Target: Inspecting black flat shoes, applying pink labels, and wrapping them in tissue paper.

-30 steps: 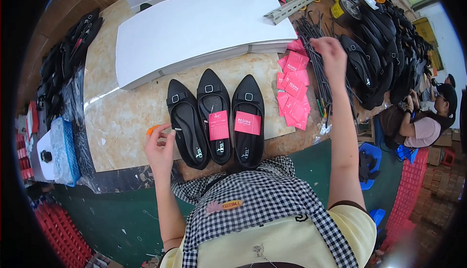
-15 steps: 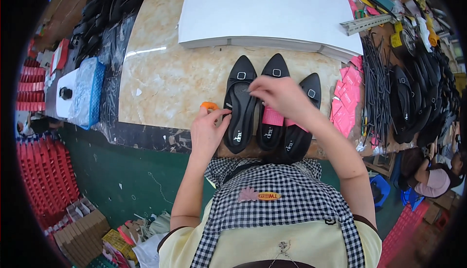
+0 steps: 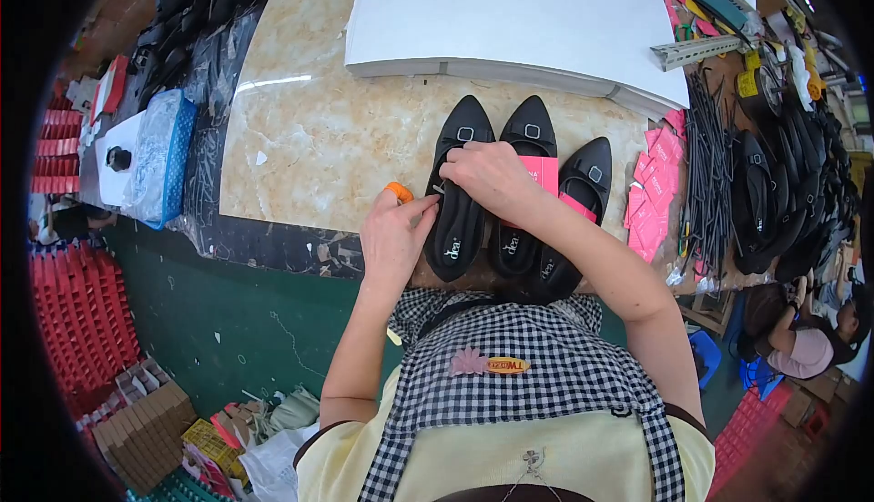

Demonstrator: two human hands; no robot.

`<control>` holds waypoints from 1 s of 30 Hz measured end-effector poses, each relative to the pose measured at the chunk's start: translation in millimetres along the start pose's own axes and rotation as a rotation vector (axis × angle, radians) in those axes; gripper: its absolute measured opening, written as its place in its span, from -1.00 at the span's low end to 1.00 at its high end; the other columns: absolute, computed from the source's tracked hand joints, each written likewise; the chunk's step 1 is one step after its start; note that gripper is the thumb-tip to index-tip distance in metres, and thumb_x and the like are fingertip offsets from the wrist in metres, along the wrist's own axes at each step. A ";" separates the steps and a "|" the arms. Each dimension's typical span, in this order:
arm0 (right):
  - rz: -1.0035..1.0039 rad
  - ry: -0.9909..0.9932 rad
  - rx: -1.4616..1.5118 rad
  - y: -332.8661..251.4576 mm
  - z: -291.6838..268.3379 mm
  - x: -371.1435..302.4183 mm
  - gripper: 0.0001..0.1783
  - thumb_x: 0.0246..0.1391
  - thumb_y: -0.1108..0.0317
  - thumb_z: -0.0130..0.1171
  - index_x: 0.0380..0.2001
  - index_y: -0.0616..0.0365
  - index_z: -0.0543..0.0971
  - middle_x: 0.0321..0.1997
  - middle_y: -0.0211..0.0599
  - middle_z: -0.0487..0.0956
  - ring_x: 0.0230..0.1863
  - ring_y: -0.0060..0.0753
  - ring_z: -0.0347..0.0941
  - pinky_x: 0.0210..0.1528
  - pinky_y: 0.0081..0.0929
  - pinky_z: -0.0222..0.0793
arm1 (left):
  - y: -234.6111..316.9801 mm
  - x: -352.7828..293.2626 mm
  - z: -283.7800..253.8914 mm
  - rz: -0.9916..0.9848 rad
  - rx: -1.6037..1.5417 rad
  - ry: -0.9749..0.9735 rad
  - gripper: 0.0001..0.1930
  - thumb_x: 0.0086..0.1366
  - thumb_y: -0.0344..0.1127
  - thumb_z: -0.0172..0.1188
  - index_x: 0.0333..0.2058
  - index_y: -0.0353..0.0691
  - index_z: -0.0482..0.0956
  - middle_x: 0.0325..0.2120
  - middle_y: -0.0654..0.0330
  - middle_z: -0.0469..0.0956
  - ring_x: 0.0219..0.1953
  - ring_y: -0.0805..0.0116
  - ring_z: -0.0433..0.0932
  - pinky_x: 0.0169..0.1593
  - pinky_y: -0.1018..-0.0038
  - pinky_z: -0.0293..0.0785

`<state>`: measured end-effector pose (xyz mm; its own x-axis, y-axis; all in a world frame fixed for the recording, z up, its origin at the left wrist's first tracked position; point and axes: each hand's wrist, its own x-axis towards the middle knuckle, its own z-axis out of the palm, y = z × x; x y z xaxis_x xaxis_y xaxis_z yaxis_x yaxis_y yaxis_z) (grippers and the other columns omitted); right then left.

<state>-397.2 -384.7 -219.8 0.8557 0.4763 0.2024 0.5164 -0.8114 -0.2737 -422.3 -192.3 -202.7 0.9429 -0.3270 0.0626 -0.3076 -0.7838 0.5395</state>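
Three black pointed flats with square buckles stand side by side in front of me, toes pointing away. On the leftmost flat (image 3: pixel 453 243), my left hand (image 3: pixel 390 233) pinches the left side edge with thumb and fingers; an orange finger cover (image 3: pixel 399 192) is on one finger. A tiny pale bit shows at its fingertips. Over the same shoe's opening, my right hand (image 3: pixel 492 179) is closed with its fingers bent down; what they grip is hidden. The middle flat (image 3: pixel 528 124) holds a pink card (image 3: pixel 543 172). Inside the right flat (image 3: pixel 587 161) lies another pink card (image 3: pixel 577 208).
A thick stack of white paper (image 3: pixel 519 20) covers the table's far side. Pink cards (image 3: pixel 654 188) and black strips (image 3: pixel 706 165) lie at the right, beside piled black shoes (image 3: pixel 765 202). A blue basket (image 3: pixel 171 170) stands left. Another person (image 3: pixel 806 338) sits at far right.
My right hand has come down and left onto the leftmost flat, its fingers now inside the opening. The left hand keeps its hold. The pink card in the middle flat is more exposed.
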 end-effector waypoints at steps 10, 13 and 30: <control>-0.015 -0.001 -0.050 1.6 2.4 -6.5 -0.94 -0.11 0.37 0.14 -0.50 0.00 0.58 -0.46 -0.48 0.49 -0.30 -0.41 0.52 -0.40 -0.46 0.48 | 0.7 -1.0 1.9 -0.002 0.001 -0.008 -0.84 0.12 -0.28 0.32 -0.29 -0.02 0.75 -0.50 0.09 0.43 -0.38 0.11 0.51 -0.34 0.28 0.43; -0.012 -0.005 -0.016 2.9 1.9 -11.2 -0.94 -0.12 0.36 0.16 -0.49 -0.01 0.59 -0.47 -0.48 0.49 -0.30 -0.41 0.51 -0.40 -0.47 0.48 | 1.1 -0.5 4.3 0.021 -0.034 0.038 -0.82 0.10 -0.31 0.34 -0.28 -0.06 0.75 -0.53 0.07 0.42 -0.45 0.11 0.49 -0.38 0.31 0.38; 0.174 -0.272 0.479 -24.1 -67.4 -6.2 -0.91 -0.04 0.43 0.22 -0.44 0.20 0.55 -0.46 -0.37 0.55 -0.28 -0.42 0.50 -0.19 -0.38 0.43 | -11.0 6.6 29.1 0.074 -0.516 0.085 -0.88 0.16 -0.42 0.20 -0.50 -0.36 0.57 -0.49 0.03 0.49 -0.40 0.21 0.48 -0.34 0.35 0.40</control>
<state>-417.2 -391.0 -151.1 0.8745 0.4711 -0.1155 0.2708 -0.6716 -0.6896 -416.5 -201.2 -232.7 0.9346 -0.3111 0.1723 -0.2911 -0.3910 0.8732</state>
